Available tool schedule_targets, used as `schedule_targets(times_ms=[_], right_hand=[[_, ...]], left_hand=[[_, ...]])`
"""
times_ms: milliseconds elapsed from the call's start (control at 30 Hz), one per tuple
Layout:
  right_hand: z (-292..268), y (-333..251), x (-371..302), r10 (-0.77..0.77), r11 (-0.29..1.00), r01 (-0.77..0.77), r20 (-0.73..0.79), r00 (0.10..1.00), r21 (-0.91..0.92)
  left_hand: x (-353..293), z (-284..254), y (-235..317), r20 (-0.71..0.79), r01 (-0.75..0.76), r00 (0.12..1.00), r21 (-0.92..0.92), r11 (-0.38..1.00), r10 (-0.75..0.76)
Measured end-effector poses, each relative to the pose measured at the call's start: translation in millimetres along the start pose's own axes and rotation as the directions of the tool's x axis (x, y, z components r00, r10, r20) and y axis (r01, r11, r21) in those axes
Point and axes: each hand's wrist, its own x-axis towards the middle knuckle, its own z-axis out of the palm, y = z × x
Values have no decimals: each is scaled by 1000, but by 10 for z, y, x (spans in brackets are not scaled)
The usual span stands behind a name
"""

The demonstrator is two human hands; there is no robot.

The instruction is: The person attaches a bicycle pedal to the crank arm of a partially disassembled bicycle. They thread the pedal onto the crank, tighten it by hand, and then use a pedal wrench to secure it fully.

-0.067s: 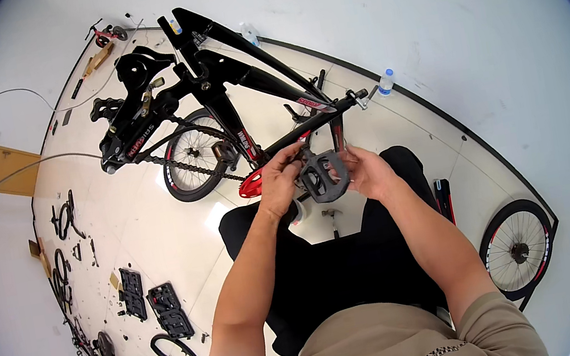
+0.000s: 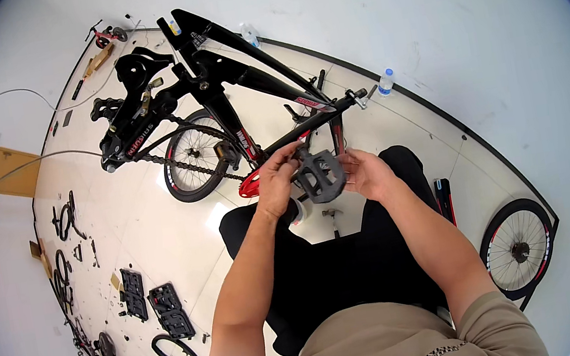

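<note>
In front of my lap is a dark grey bicycle pedal [image 2: 340,182] with open windows in its cage. My left hand [image 2: 276,182] is closed at its axle end, thumb and fingers pinched there; whether the axle sits in a crank arm is hidden. Beside the pedal's right edge, my right hand [image 2: 368,174] has loosely bent fingers, with nothing visible between them. Just beyond my hands stands a black folding bicycle frame [image 2: 218,110] without wheels fitted at the visible ends. Its red chainring [image 2: 249,185] shows left of my left hand, with a chain [image 2: 186,165] running from it.
A hammer [image 2: 333,221] lies between my legs. One wheel [image 2: 518,250] leans at the right, another [image 2: 187,171] lies behind the frame. Open black tool cases [image 2: 170,311] and several loose parts cover the left floor. A water bottle [image 2: 386,82] stands by the wall.
The right fingers, seen through the pedal's window before, have drawn back to its right edge. The pedal has shifted slightly left and turned a little. My left hand keeps its place.
</note>
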Motion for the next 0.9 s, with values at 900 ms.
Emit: schedule_targets(times_ms=[900], right_hand=[[-157, 83, 214, -132, 973, 109, -104, 986, -206]], left_hand=[[-273, -66, 576, -317, -36, 947, 65, 997, 55]])
